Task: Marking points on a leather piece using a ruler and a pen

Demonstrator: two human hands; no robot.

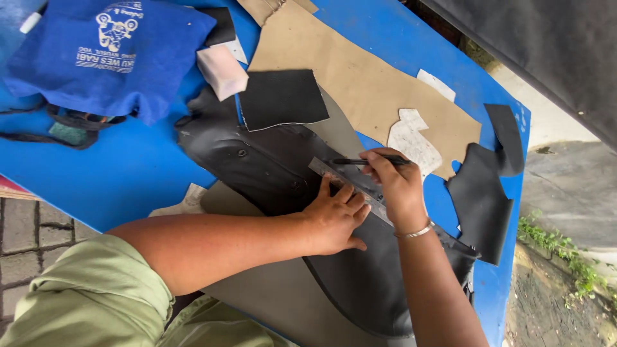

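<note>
Soft even daylight, faint shadows, sharp focus, slight wide-angle bend at edges.

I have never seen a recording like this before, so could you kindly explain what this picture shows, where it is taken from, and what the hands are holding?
There is no machine here: one camera on a person's head looks down at their own two bare hands over a blue table. The left hand presses a metal ruler flat onto a large black sheet. The right hand, with a bracelet at the wrist, holds a dark pen by the ruler's edge. Around lie a tan pattern piece, smaller black cut pieces, a white block and a blue cloth bag.
</note>
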